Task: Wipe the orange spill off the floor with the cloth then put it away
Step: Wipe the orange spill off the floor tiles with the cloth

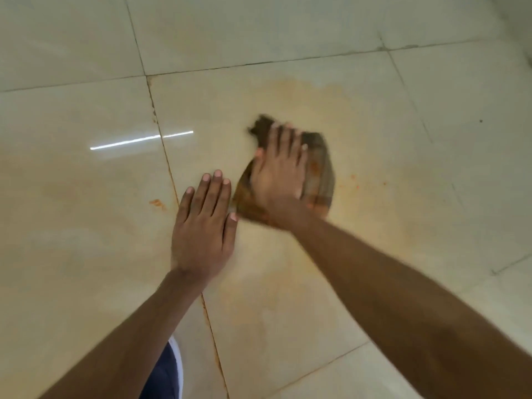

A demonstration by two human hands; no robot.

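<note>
The right hand [280, 174] lies flat, fingers [283, 139] spread open, pressing the brown cloth [318, 171] onto the floor [431, 197]; the left hand [203, 223] rests just beside it, fingers straight and holding nothing; a faint orange spill [311, 90] smears the tile beyond the right fingertips; specks lie beside the cloth.

place: indoor room, likely a home, exact room unclear | evidence: glossy cream floor tiles [86, 116] with dark grout lines [161, 133] | light strip reflection [141, 139] just left of that grout line
</note>
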